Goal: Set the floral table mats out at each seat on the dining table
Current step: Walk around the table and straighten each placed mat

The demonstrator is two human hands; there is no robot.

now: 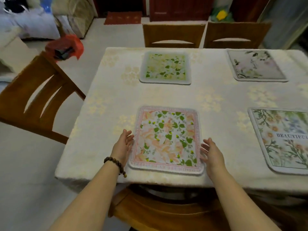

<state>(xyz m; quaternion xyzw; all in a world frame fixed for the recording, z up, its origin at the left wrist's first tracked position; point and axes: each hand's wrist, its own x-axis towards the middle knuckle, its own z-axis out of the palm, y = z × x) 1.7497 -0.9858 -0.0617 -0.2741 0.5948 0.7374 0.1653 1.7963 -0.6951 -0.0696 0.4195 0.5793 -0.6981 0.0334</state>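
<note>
Nearest seat: brown wooden chair (160,212) tucked under the near edge of the desk, between the person's two forearms; what sits on its seat is too dark to tell.
Left hand (123,143): fingers spread and loose, palm turned inward, just beside the left edge of the pink-bordered floral mat with green leaves (167,139); possibly brushing the rim, not gripping. Dark wooden bead bracelet (115,164) on that wrist.
Right hand (212,153): likewise spread, at the mat's right edge, pinching nothing.
Desk: covered in a cream cloth with pale yellow blossoms (103,127), hanging over the edges.
Mat in hand's reach: flat, square to the near edge, in front of the near chair.
Other mats: green-and-yellow leafy mat (165,67) at the far side; grey-white mat with pale flowers (256,65) far right; large white mat with daisies and lettering (283,139) near right, cut by the frame.
Far seats: two brown wooden chairs (173,35) behind the far mats; another angled chair (35,97) at the left end, no mat before it.
Handling, my guess: thin, light, soft-edged fabric; floppy if lifted by one corner, and likely to drag the cloth if pushed.
Best hold: both side edges at once, or flat palms to nudge it.
Progress, my guess: four mats laid; left end seat perhaps pending.
</note>
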